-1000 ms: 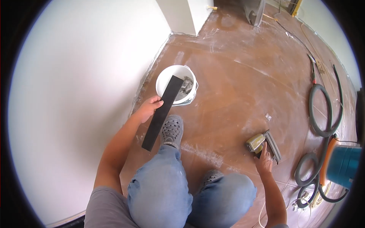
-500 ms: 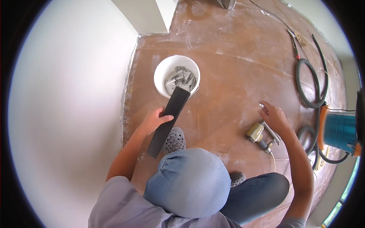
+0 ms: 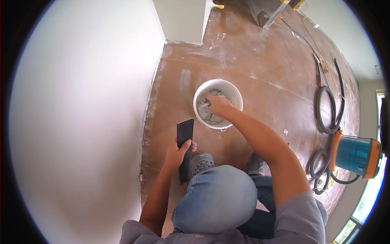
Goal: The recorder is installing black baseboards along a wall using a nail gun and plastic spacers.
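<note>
Left hand (image 3: 177,153) grips a black strip (image 3: 185,149) mid-length, just left of the bucket (image 3: 199,94). Right hand (image 3: 218,105) is down in the bucket among grey pieces (image 3: 207,116); grip unclear. Strip looks stiff, light, probably best held mid-length; pieces small, hard, pinchable by their edges.

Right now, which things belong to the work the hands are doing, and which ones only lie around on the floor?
In use: black strip, held by the left hand; white bucket of grey pieces, with the right hand reaching in.

Lying about: blue vacuum, its grey hose, thin cable.
</note>
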Tool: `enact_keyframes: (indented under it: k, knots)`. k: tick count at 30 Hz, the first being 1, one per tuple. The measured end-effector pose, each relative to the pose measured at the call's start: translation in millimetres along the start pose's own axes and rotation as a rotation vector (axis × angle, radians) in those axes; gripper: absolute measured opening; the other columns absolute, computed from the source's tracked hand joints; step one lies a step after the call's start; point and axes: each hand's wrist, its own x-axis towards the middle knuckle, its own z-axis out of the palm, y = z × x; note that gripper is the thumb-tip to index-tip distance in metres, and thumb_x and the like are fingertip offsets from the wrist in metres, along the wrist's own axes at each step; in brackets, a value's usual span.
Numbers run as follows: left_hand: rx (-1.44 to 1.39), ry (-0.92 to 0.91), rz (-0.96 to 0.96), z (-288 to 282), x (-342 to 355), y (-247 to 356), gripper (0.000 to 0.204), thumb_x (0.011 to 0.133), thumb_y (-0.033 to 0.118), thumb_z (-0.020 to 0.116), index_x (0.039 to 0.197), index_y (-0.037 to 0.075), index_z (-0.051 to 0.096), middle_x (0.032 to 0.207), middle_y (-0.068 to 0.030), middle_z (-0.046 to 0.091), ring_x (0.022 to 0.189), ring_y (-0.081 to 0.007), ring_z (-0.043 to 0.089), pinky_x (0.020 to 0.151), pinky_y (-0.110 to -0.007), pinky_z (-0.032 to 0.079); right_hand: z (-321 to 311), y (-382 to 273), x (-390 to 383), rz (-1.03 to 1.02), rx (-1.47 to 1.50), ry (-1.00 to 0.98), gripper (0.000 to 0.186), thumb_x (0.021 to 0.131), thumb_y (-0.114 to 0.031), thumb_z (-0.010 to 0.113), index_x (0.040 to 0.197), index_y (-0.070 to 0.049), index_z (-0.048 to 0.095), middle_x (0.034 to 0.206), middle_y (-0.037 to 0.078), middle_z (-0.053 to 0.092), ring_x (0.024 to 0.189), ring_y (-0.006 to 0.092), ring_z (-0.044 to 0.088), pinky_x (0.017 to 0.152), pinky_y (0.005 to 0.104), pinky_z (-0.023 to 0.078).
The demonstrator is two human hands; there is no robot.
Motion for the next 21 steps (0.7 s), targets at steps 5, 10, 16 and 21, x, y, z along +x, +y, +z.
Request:
enact_keyframes:
  k: [5,10,16,21]
  knots:
    - [0.047,0.062,-0.041,-5.3,-10.7,21.2,0.024,0.104,0.018,0.06,0.109,-0.005,0.066,0.096,-0.0102,0.073,0.088,-0.017,0.071,0.083,-0.033,0.058,-6.5,-22.2,23.7,-0.034,-0.377,-0.085,0.039,0.09,-0.015,0.06,0.128,-0.013,0.066,0.116,0.017,0.073,0.104,0.0325,0.073,0.088,0.0473,0.058]
    - [0.1,0.076,-0.003,-14.1,-5.1,26.7,0.025,0.104,0.019,0.06,0.112,-0.004,0.066,0.097,-0.01,0.073,0.088,-0.0169,0.07,0.083,-0.032,0.056,-26.8,6.5,42.1,-0.26,-0.554,-0.303,0.041,0.085,-0.013,0.068,0.126,-0.006,0.067,0.113,0.017,0.074,0.102,0.0304,0.073,0.085,0.0453,0.059]
    - [0.175,-0.027,-0.112,-20.1,-2.5,72.4,0.036,0.105,0.024,0.058,0.131,-0.002,0.055,0.103,-0.0111,0.072,0.091,-0.0181,0.071,0.084,-0.033,0.058,-49.2,-6.8,52.5,-0.381,-0.585,-0.361,0.028,0.085,-0.012,0.067,0.11,-0.002,0.074,0.111,0.015,0.075,0.103,0.0312,0.072,0.087,0.0435,0.058]
    - [0.34,0.028,-0.122,-6.8,12.1,94.9,0.033,0.104,0.029,0.058,0.122,0.001,0.06,0.094,-0.0068,0.071,0.083,-0.0137,0.069,0.079,-0.031,0.055,-43.8,11.1,64.8,-0.462,-0.579,-0.343,0.023,0.089,-0.01,0.061,0.106,-0.004,0.075,0.105,0.015,0.076,0.099,0.032,0.073,0.086,0.0441,0.058]
